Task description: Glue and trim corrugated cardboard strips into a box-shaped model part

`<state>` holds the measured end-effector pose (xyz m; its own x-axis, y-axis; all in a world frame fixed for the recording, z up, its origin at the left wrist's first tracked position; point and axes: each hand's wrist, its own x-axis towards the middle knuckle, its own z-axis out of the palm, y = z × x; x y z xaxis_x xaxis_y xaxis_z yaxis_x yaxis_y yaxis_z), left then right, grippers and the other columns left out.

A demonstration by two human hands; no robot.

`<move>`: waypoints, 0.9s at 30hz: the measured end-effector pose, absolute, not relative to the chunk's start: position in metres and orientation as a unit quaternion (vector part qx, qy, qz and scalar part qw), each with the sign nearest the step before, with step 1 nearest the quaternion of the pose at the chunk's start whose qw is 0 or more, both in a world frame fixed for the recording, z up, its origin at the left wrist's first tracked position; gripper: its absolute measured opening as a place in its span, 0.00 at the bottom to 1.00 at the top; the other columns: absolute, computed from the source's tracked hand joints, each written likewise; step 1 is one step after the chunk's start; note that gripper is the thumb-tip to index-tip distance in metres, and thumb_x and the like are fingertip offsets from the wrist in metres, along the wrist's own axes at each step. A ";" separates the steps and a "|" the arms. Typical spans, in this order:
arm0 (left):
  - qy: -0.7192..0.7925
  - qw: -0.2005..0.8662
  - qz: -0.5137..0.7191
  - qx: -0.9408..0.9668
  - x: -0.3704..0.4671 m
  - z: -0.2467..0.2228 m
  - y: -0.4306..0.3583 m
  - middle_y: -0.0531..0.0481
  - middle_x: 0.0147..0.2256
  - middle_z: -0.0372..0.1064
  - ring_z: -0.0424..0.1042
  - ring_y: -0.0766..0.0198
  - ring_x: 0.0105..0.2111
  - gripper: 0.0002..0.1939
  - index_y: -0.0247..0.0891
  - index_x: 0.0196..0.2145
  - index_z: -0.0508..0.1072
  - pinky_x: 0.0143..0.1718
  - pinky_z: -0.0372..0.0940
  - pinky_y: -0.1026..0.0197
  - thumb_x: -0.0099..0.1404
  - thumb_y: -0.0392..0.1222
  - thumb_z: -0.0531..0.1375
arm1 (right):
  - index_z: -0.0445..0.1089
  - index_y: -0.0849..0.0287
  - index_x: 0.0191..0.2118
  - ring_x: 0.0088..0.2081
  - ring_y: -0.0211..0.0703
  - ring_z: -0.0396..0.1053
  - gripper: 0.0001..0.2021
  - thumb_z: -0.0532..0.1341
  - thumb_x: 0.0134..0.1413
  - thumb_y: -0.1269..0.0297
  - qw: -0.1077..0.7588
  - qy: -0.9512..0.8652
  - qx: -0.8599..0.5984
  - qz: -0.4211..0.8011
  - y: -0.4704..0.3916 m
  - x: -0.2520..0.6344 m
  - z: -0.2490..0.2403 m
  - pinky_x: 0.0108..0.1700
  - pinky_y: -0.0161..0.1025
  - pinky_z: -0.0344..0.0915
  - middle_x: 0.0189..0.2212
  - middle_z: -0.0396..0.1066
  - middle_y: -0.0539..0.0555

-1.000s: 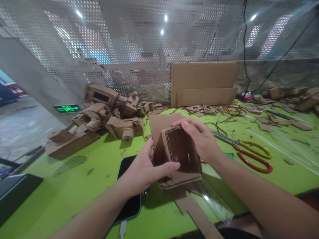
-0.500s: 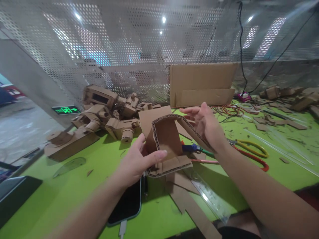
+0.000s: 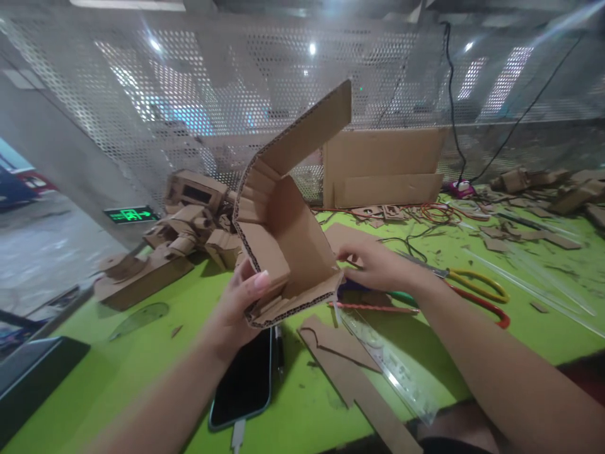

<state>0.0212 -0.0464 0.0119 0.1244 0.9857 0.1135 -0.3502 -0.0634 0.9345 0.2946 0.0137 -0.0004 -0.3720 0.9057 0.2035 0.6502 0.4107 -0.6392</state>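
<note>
While the cardboard models (image 3: 144,285) on the left overlap too much to count, other things on the green table (image 3: 151,366) count easily: one phone (image 3: 242,384) with one white cable (image 3: 239,434) plugged in, one pen (image 3: 280,356) beside it, one clear ruler (image 3: 396,373), and one pair of scissors (image 3: 444,272) with two handles, one yellow, one red. One folded cardboard piece (image 3: 302,233) is held up over the table's middle, between the hands. It is plain brown, its fluted edges showing; the left wall bends through several creases into a long flap slanting up to the right, leaving that side open. The hands are apart. The left hand (image 3: 236,302) clamps the left wall, thumb inside; the right hand (image 3: 371,268), fingers curled, is at the lower right corner, whether gripping I cannot tell.
</note>
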 end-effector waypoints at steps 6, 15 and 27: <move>0.329 0.607 0.606 0.395 0.020 0.014 -0.037 0.52 0.36 0.83 0.81 0.57 0.32 0.22 0.42 0.29 0.77 0.35 0.78 0.59 0.44 0.53 0.80 | 0.77 0.56 0.48 0.43 0.54 0.73 0.20 0.66 0.46 0.70 0.081 -0.855 -0.478 0.184 0.011 0.291 -0.012 0.40 0.41 0.64 0.46 0.78 0.61; 0.337 0.599 0.587 0.429 0.018 0.012 -0.035 0.48 0.48 0.83 0.83 0.46 0.44 0.27 0.44 0.48 0.77 0.41 0.78 0.54 0.51 0.49 0.77 | 0.79 0.55 0.46 0.29 0.48 0.69 0.12 0.64 0.59 0.60 0.387 -0.723 -0.536 0.202 0.013 0.299 0.015 0.32 0.42 0.64 0.28 0.75 0.53; 0.318 0.597 0.577 0.457 0.024 0.011 -0.038 0.48 0.44 0.84 0.84 0.48 0.44 0.33 0.45 0.56 0.77 0.41 0.78 0.57 0.53 0.49 0.77 | 0.75 0.55 0.35 0.24 0.40 0.61 0.07 0.69 0.53 0.59 0.593 -0.593 -0.330 0.433 -0.009 0.292 0.018 0.25 0.42 0.61 0.31 0.74 0.53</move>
